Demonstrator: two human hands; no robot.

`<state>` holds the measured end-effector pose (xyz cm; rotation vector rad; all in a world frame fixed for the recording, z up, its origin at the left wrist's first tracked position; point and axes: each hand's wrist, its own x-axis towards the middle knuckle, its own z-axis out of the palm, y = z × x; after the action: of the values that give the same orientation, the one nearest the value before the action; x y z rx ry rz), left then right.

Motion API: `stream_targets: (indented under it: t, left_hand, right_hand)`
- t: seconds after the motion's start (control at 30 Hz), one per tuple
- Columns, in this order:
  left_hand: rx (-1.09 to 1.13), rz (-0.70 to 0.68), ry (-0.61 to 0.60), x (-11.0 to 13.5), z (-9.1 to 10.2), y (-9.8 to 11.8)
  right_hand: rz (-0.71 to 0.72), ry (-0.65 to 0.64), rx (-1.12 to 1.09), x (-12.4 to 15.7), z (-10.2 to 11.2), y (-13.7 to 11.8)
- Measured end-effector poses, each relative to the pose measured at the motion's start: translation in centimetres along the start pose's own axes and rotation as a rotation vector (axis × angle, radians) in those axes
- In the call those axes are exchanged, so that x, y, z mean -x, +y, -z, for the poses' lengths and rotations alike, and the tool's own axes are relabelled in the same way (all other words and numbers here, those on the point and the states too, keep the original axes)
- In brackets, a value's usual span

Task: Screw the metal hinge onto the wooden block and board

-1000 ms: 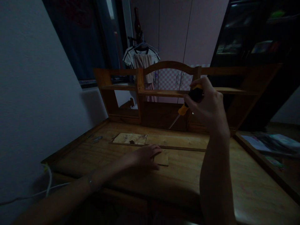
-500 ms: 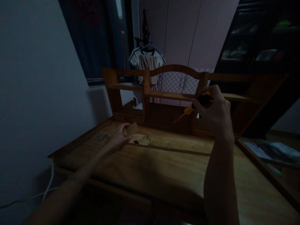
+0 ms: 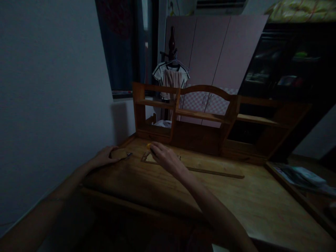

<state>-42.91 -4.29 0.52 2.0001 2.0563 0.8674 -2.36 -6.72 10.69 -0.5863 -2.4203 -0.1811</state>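
On the left of the wooden desktop, my left hand [image 3: 105, 156] is closed around a small flat brown piece [image 3: 119, 154], perhaps wood or cardboard. Small metal pieces [image 3: 129, 154] lie just beside it. My right hand [image 3: 163, 156] is closed on a screwdriver [image 3: 148, 145]; only a yellow part of it shows past the fingers, and its shaft is hidden. That hand is above the left end of a long narrow wooden board [image 3: 212, 167], near a pale, rough-looking patch [image 3: 150, 158].
A wooden shelf unit [image 3: 196, 112] stands along the desktop's [image 3: 236, 203] far edge. The wall [image 3: 57, 87] rises at the left. Papers or books [image 3: 301, 176] lie beyond the raised right edge. A clothes stand with a shirt [image 3: 172, 75] is behind.
My right hand has come down and left with the screwdriver, from the air to the board's left end. My left hand has moved left with the brown piece. The view has shifted.
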Motion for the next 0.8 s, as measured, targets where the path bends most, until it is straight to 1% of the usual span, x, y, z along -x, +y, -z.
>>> stream_targets:
  t: [0.03, 0.1, 0.13, 0.17, 0.23, 0.33, 0.43, 0.57, 0.63, 0.7, 0.8]
  left_hand:
    - [-0.002, -0.024, -0.037, 0.0, 0.0, -0.1]
    - [0.024, -0.074, -0.099, 0.1, 0.2, -0.1]
    - [0.048, -0.095, -0.129, 0.3, 0.3, 0.1]
    - [0.073, -0.113, -0.158, 0.5, 0.4, 0.5]
    - [0.109, -0.132, -0.207, 1.0, 0.8, 1.4]
    - [0.098, -0.129, -0.189, 1.7, 1.4, 3.0]
    - [0.073, -0.105, -0.13, 1.9, 1.4, 3.9]
    - [0.083, -0.021, -0.034, 1.6, 0.6, 4.4]
    - [0.092, -0.017, 0.023, 1.2, 0.0, 4.7]
    - [0.105, -0.046, 0.082, 0.5, -0.7, 5.4]
    - [0.17, -0.123, 0.159, -0.8, -2.1, 7.5]
  right_hand:
    - [0.003, -0.07, 0.035, -0.4, -2.4, -0.9]
    - [-0.011, -0.113, 0.05, -0.8, -6.5, -2.3]
    - [-0.011, -0.129, 0.052, -0.9, -8.1, -2.9]
    - [-0.008, -0.143, 0.052, -1.0, -9.4, -3.4]
    - [-0.004, -0.177, 0.049, -1.0, -11.3, -4.3]
    - [-0.013, -0.215, 0.045, -0.7, -13.0, -5.2]
    - [-0.059, -0.231, 0.027, -0.1, -13.8, -5.9]
    - [-0.145, -0.223, -0.027, 0.9, -13.6, -6.8]
    - [-0.167, -0.203, -0.059, 1.2, -13.0, -7.2]
    - [-0.18, -0.17, -0.083, 1.5, -12.0, -7.5]
    - [-0.179, -0.12, -0.101, 2.2, -10.2, -7.5]
